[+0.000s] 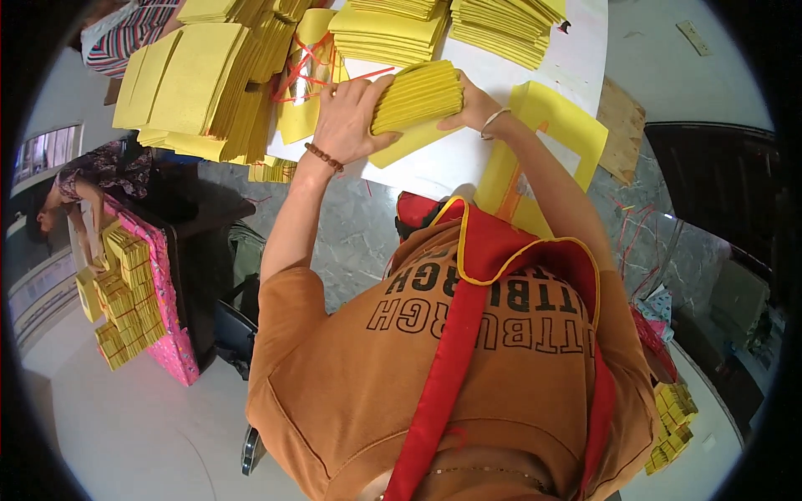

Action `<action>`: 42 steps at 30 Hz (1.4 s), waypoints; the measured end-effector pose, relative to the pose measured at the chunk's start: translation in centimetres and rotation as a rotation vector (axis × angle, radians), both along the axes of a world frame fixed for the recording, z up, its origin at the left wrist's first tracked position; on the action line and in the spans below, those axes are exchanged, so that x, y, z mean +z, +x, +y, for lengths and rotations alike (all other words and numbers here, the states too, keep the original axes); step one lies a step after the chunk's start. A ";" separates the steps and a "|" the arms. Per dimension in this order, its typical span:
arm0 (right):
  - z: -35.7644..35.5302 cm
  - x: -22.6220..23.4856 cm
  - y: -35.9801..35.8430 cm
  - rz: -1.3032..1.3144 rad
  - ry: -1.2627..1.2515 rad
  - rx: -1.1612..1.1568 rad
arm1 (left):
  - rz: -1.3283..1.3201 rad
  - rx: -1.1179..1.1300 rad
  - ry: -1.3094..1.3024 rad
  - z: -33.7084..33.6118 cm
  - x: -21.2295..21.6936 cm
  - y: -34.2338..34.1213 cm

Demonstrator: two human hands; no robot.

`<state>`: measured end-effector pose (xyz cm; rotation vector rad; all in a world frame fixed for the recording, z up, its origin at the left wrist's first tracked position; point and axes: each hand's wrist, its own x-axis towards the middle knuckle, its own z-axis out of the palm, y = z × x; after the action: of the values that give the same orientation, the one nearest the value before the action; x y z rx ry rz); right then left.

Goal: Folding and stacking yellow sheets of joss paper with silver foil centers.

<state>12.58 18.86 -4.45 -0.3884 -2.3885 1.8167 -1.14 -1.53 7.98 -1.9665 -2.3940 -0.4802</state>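
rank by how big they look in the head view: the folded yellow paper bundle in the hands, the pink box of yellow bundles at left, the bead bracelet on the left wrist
1. pink box, though nearness to the camera may skew this
2. folded yellow paper bundle, gripped by left hand and right hand
3. bead bracelet, clearly smallest

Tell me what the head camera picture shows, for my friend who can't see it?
Both hands grip a folded bundle of yellow paper over a white table: the left hand on its left end, the right hand on its right end. More yellow paper stacks lie around, and red strings beside them.
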 end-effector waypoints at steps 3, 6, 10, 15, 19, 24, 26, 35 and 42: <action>0.2 0.3 0.3 0.014 -0.059 0.001 | -0.289 -0.097 0.167 -0.2 -0.5 -1.4; -0.5 2.5 0.7 -0.053 -0.159 0.015 | -0.709 0.005 0.345 -1.9 -3.8 -3.2; -0.8 3.9 1.2 -0.061 -0.107 0.006 | -1.124 0.034 0.381 -2.9 -5.4 -3.3; -0.4 4.2 1.1 -0.128 -0.098 0.045 | -1.154 -0.052 0.284 -4.5 -6.4 -2.6; -0.4 5.5 1.2 -0.208 -0.143 0.081 | -0.939 0.067 0.167 -5.2 -5.8 0.7; -0.9 4.7 1.8 -0.133 0.187 0.015 | -0.885 0.221 0.239 -4.0 -6.3 0.5; -1.8 5.6 2.1 -0.005 0.523 0.013 | -0.948 0.225 0.283 -4.3 -5.9 0.1; -0.9 4.7 2.0 -0.112 0.041 -0.006 | -0.967 0.136 0.039 -3.1 -10.1 -0.7; -1.0 2.6 1.7 0.005 -0.175 -0.101 | -0.716 0.228 0.084 -2.4 -10.7 -1.2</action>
<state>14.29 17.89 -1.84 -0.5105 -2.1709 1.9831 -2.39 -3.93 -2.73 -1.6346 -2.8486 -1.4445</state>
